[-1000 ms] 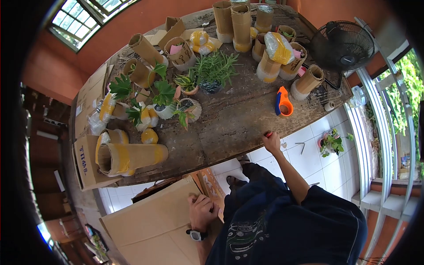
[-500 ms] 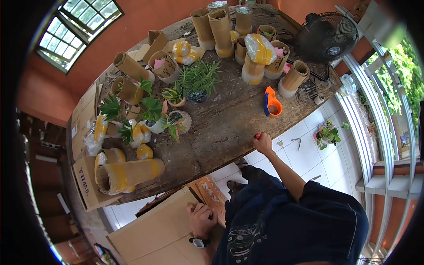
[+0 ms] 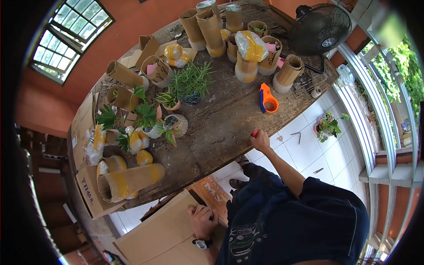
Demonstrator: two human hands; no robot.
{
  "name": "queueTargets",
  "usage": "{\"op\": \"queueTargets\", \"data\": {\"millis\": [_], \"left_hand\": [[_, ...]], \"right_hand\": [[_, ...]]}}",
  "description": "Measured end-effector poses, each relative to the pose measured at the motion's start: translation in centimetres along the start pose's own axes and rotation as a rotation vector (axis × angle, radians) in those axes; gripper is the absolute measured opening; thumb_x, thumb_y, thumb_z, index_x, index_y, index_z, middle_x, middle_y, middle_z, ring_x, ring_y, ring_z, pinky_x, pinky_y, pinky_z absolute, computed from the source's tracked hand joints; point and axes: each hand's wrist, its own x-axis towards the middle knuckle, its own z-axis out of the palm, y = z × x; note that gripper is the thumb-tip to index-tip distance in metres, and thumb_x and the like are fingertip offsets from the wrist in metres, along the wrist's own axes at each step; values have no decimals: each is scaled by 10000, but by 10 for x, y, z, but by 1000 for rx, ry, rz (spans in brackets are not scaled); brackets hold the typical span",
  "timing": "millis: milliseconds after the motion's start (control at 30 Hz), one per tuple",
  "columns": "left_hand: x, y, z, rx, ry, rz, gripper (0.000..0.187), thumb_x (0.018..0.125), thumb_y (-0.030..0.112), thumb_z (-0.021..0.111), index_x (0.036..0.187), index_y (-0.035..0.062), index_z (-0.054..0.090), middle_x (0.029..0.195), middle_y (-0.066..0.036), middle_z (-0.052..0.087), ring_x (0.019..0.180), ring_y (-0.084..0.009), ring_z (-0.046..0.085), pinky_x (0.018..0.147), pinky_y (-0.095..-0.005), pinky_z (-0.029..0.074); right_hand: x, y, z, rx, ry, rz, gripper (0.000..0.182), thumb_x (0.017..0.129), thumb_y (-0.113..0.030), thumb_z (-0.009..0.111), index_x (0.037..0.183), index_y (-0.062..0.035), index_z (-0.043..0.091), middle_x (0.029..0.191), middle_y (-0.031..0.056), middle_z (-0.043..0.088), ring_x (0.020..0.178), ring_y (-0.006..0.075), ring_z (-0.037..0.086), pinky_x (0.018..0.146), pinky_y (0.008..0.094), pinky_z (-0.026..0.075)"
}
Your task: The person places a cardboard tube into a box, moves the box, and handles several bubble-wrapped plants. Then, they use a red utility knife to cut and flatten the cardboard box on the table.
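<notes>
My left hand, with a watch on its wrist, is closed at the edge of a big cardboard box below the table's near side. Its fingers curl in against the cardboard. At the table's front edge my right hand is closed around a small object with a red end; the rest of it is hidden in the fist. Beyond that hand an orange and blue tape dispenser lies on the wooden table. A long cardboard tube bound with yellow tape lies at the table's left end.
Potted plants stand mid-table, among cardboard tubes with wrapped bases. A wrapped bundle tops one tube. At the back right is a black fan. A potted plant sits on the tiled floor, right of the table.
The view has shifted slightly, so the table and its things appear a little further left and up. Both hands keep their closed grips, in nearly the same places.
</notes>
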Motion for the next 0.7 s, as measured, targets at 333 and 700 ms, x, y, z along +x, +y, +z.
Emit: {"op": "queueTargets", "data": {"millis": [333,700], "left_hand": [[-2,-6,3,23,1,34,216,686,72,718,554,100,548,652,3,594,732,-176,588,805,-401,366],[-2,-3,2,23,-8,22,205,701,77,708,563,93,558,653,0,595,734,-178,585,812,-399,364]], "right_hand": [[1,8,7,9,-2,10,383,749,-296,695,759,82,633,784,333,635,825,483,653,725,538,516],[-7,5,2,21,39,-33,396,761,-312,707,761,77,633,782,334,631,817,492,642,716,543,507]]}}
